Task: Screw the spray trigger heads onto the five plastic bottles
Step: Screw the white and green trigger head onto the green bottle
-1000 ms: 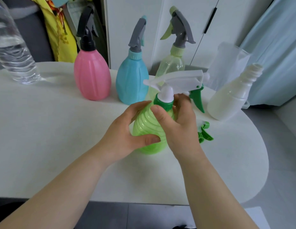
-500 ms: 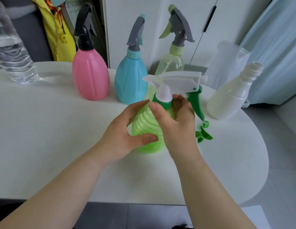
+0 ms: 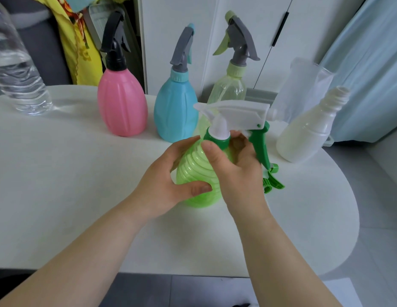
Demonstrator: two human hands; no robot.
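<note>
A ribbed green bottle (image 3: pixel 194 171) stands mid-table. My left hand (image 3: pixel 164 182) wraps its body. My right hand (image 3: pixel 235 167) pinches the green collar (image 3: pixel 216 141) of the white trigger head (image 3: pixel 235 113) sitting on the bottle's neck. Behind stand a pink bottle (image 3: pixel 122 103), a blue bottle (image 3: pixel 175 111) and a pale yellow-green bottle (image 3: pixel 228 89), each with a trigger head on. A white bottle (image 3: pixel 304 134) at the right has a bare threaded neck. A green loose trigger head (image 3: pixel 272 180) lies beside my right hand, mostly hidden.
A clear water bottle (image 3: pixel 18 80) stands at the far left of the white table (image 3: pixel 71 185). A translucent plastic cup (image 3: pixel 304 89) stands behind the white bottle. White cabinet doors and a blue curtain lie beyond. The table's rounded edge curves at the right.
My right hand's fingers have shifted slightly on the green collar, and the trigger head's position is nearly unchanged. The left hand keeps its hold on the bottle.
</note>
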